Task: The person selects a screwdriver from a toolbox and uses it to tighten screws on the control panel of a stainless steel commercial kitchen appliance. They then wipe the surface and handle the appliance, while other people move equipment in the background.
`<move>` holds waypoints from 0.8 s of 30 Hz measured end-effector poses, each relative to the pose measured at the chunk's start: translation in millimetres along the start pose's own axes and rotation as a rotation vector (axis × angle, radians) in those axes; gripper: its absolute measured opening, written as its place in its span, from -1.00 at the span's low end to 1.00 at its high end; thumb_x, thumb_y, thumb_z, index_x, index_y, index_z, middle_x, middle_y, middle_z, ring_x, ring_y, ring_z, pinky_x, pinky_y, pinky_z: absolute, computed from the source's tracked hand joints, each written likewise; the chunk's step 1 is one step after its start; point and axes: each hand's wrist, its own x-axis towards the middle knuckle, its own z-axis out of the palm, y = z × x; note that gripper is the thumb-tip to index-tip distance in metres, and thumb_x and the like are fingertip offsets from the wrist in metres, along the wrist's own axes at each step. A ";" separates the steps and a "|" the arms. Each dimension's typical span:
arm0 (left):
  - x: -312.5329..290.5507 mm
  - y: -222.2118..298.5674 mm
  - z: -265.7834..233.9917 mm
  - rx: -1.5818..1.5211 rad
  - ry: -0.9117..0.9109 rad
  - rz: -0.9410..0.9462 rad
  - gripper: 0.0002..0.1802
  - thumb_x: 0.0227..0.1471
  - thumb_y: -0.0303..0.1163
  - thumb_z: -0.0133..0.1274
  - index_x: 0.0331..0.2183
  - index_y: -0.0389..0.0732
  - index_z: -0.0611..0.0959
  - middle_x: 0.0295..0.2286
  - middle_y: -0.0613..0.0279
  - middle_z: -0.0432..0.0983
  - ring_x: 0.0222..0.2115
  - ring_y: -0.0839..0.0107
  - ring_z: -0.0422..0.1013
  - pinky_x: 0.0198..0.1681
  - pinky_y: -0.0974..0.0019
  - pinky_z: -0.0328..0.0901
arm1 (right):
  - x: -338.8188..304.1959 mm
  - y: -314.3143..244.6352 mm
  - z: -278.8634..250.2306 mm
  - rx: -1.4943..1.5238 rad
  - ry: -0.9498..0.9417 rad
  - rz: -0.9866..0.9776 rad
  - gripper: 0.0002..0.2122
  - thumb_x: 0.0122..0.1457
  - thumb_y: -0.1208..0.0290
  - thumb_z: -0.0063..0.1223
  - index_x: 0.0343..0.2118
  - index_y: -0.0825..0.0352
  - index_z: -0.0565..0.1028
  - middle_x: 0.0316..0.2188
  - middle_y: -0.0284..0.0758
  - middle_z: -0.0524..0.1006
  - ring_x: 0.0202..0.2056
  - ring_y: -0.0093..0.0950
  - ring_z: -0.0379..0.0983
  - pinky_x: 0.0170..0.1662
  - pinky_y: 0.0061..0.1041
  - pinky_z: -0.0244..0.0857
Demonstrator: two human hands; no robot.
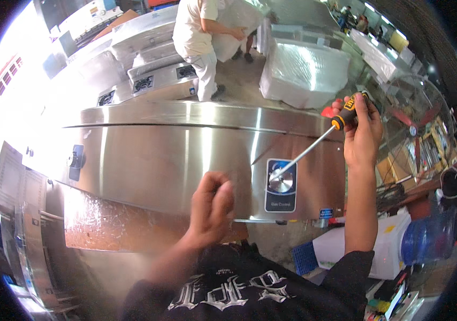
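Note:
A long screwdriver (314,145) with a black and yellow handle is gripped in my right hand (364,128). Its shank slants down to the left, and the tip overlaps the round silver knob (281,181); I cannot tell whether it touches. The knob sits on a dark blue label plate (280,203) on the front of a wide stainless steel appliance (169,160). My left hand (211,208) is curled closed in front of the panel, left of the knob; its fingers hide anything inside. A second knob with its plate (76,162) is at the panel's left end.
The appliance rests on a worn wooden surface (100,222). A person in light clothes (199,48) stands beyond it, near wrapped boxes (306,69). A caged fan (413,128) stands at right, with a white box (362,241) and blue water bottle (426,236) below.

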 end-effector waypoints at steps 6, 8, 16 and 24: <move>-50.5 14.6 -85.5 -0.849 0.096 -0.294 -0.82 0.18 -0.28 -0.11 -0.45 -0.08 0.33 -0.64 0.41 0.02 -0.69 0.56 0.04 -0.67 0.45 0.01 | -4.2 1.9 35.1 -0.329 -0.175 -0.133 -0.59 0.37 0.17 0.06 0.05 0.46 0.40 -0.08 -0.12 0.55 -0.15 -0.32 0.60 -0.08 -0.41 0.53; -82.3 4.6 -117.0 -0.939 0.201 -0.348 -0.82 0.16 -0.28 -0.12 -0.46 -0.08 0.33 -0.64 0.42 0.05 -0.69 0.58 0.02 -0.68 0.45 -0.04 | -5.5 4.8 50.6 -0.331 -0.123 -0.061 -0.54 0.42 0.13 -0.06 0.15 0.46 0.37 0.05 -0.08 0.49 0.03 -0.29 0.52 0.10 -0.38 0.43; -174.6 -111.3 -308.6 -0.976 0.730 -0.409 -0.85 0.16 -0.31 -0.18 -0.45 -0.10 0.39 -0.63 0.44 0.11 -0.69 0.59 0.03 -0.67 0.46 -0.07 | -61.6 -4.0 130.8 -0.222 -0.295 0.018 -0.47 0.39 0.13 0.01 0.22 0.49 0.32 0.13 -0.14 0.46 0.06 -0.44 0.44 0.19 -0.50 0.31; -191.6 -295.7 -551.5 1.160 0.586 -0.197 -0.83 0.16 -0.36 -0.08 -0.20 -0.17 0.48 -0.31 0.05 0.48 -0.27 0.07 0.50 -0.30 0.04 0.42 | -189.9 6.2 236.5 -0.303 -0.266 0.034 -0.50 0.41 0.13 -0.03 0.20 0.46 0.36 0.07 -0.16 0.49 0.03 -0.44 0.45 0.18 -0.48 0.29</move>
